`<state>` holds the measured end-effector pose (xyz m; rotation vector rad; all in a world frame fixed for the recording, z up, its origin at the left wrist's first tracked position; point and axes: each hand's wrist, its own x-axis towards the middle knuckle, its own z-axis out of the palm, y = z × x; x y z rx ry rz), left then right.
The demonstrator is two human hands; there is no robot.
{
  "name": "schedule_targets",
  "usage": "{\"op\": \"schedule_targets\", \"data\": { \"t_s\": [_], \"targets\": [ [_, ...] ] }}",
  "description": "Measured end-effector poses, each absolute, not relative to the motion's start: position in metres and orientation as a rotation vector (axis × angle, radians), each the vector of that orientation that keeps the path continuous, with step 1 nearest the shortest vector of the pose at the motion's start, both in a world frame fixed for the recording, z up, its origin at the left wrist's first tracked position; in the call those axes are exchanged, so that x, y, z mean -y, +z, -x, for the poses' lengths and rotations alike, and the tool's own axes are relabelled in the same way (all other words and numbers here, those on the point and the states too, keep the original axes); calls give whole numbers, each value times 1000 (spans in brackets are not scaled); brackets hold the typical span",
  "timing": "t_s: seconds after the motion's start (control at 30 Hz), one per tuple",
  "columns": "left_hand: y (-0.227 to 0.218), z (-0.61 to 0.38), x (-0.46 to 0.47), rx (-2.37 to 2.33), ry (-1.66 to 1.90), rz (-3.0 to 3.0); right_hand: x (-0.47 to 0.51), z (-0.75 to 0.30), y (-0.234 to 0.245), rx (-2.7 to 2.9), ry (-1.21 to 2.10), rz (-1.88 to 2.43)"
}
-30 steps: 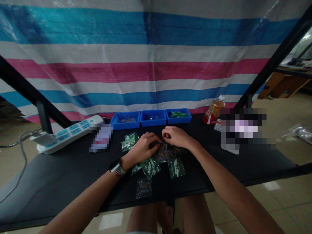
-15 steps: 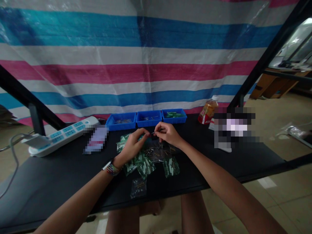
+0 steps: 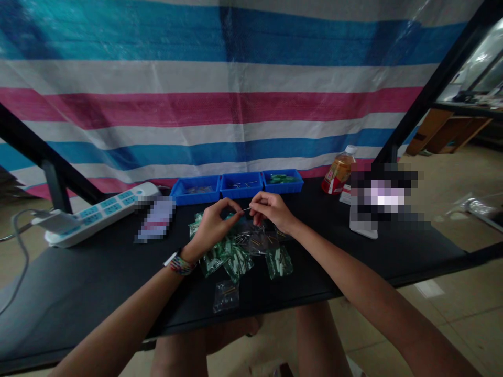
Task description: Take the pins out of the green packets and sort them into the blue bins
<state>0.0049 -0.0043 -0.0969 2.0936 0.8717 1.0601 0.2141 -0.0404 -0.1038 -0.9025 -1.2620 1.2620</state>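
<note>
Clear bag: (image 3: 227,296) alone by the table's (image 3: 314,267) near edge, brass pieces inside.
Green packets: (image 3: 238,263) heaped farther in from that edge, partly under the left hand (image 3: 216,221); a single packet (image 3: 279,263) lies to their right.
Brass pieces: (image 3: 256,243) in clear plastic past the packets, in front of the hands and lower than the rod (image 3: 246,209).
Left hand: thumb and forefinger pressed together at the rod's left end, arched into a loop above the packets.
Right hand: (image 3: 273,212) thumb and forefinger pinching the rod's right end, the other fingers curled under.
Rod: thin and pale, spanning the narrow gap between the two pinches; neither hand is nearer, since each touches one end.
Long axis: side to side, roughly along the table's far edge, the right end a little higher in view; whether it is tilted up or angled away, I cannot tell.
Trays: left (image 3: 196,199), middle (image 3: 241,192) and right (image 3: 283,187), in a row at the far edge; the middle one, holding thin rods, sits straight beyond the pinched rod.
</note>
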Motion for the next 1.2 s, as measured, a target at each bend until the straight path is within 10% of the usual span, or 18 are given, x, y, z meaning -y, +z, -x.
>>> {"op": "schedule_targets", "data": {
  "t_s": [1.2],
  "targets": [
    [-91, 0, 11, -828, 994, -2089, 39, -217, -110, 1302, 1118, 933]
  ]
}}
